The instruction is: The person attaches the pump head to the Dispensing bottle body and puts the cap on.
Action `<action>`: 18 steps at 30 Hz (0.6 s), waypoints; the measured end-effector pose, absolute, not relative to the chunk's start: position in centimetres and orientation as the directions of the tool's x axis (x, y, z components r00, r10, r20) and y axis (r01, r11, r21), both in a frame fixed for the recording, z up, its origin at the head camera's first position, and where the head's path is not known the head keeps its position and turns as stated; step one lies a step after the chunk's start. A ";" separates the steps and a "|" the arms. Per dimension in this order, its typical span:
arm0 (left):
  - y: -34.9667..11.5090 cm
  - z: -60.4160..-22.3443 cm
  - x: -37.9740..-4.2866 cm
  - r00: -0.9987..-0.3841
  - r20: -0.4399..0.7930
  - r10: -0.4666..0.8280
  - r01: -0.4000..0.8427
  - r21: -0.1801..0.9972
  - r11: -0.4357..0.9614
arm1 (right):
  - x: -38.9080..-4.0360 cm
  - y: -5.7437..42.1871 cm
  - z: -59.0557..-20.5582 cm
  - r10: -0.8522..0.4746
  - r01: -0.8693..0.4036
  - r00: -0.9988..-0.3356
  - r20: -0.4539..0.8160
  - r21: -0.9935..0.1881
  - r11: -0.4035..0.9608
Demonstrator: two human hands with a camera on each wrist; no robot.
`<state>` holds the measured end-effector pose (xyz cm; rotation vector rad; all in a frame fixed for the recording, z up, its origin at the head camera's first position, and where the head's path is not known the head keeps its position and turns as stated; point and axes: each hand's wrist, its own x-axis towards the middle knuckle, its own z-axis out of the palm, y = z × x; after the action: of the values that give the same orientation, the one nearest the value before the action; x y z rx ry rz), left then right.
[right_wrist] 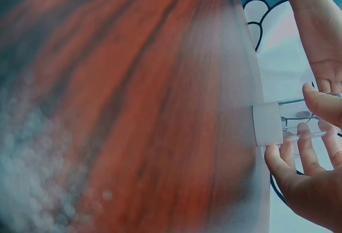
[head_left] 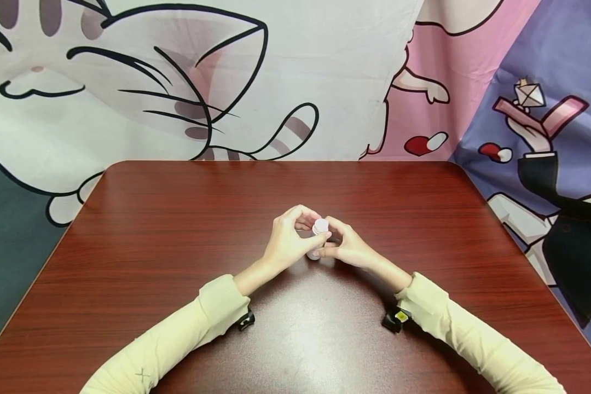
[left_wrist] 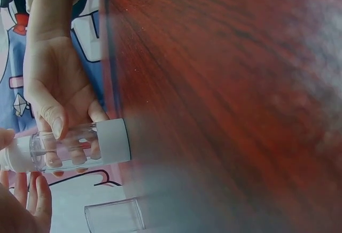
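Note:
Between both hands stands a small clear pump-style bottle [left_wrist: 90,161] with a white base [left_wrist: 114,141] and a white top [left_wrist: 19,155]. My left hand [head_left: 290,241] pinches the white top between thumb and fingers. Lower down, my right hand [head_left: 352,247] grips the clear body, its thumb across the front and its fingers behind, as the left wrist view shows. In the right wrist view the white base [right_wrist: 267,125] sits at the tabletop. Beside the bottle, a clear open-ended cap [left_wrist: 115,217] stands on the table, hidden by my left hand in the head view.
The reddish-brown wooden table [head_left: 177,219] has rounded far corners. Behind it hangs a cartoon-printed cloth [head_left: 345,71]. Dark wrist cameras [head_left: 393,320] hang under both pale sleeves [head_left: 177,334], close over the tabletop.

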<state>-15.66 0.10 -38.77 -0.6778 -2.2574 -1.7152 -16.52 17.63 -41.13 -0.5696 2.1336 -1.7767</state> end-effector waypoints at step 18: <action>-0.3 -38.7 -15.8 -0.876 0.417 0.243 0.452 0.886 0.107 | -16.6 17.7 -41.1 -0.486 -0.120 -0.874 0.025 -0.979 0.165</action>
<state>-15.75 -0.28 -38.71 -0.7008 -2.2066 -1.8669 -16.56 17.67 -41.08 -0.5810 2.1519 -1.7637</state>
